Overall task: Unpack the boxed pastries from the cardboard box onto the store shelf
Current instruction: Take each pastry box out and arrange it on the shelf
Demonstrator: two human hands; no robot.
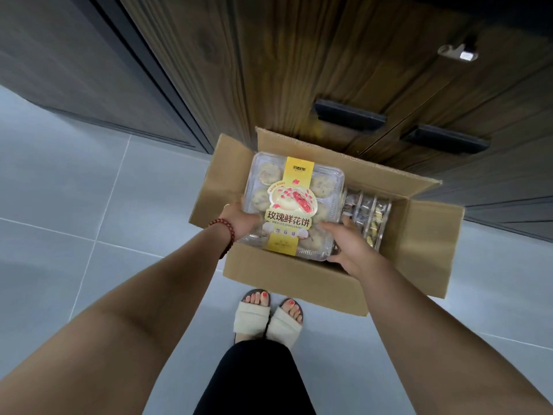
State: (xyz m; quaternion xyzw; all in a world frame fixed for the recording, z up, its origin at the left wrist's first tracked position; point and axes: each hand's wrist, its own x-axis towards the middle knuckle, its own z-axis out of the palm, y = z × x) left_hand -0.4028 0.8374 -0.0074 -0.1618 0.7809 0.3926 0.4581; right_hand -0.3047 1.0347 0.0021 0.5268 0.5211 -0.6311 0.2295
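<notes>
Two hands hold one clear plastic pastry pack [294, 202] flat, its yellow label facing up, over the left part of the open cardboard box [299, 277]. The pack's near edge overlaps the carton's near wall; I cannot tell whether it rests on anything beneath. The left hand [244, 220] grips the pack's left side, fingers curled round the edge and mostly hidden under the plastic. The right hand [348, 244] clasps the near right corner, thumb laid on top and the other fingers tucked below, out of sight.

Inside the carton, just right of the held pack, several other packs [369, 214] stand on edge in a row, touching one another. The carton's flaps are folded outward, and its right part beyond the row shows bare cardboard.

A string of dark red beads, a bracelet [223, 232], circles the left wrist. The carton sits on a pale grey tiled floor [89, 205], its far side close against a dark wooden cabinet [299, 70] with two black handles [348, 113] and a small metal latch [459, 52] farther up to the right. Near the carton's front wall, the person's feet stand together in cream open-toed sandals [269, 319].
</notes>
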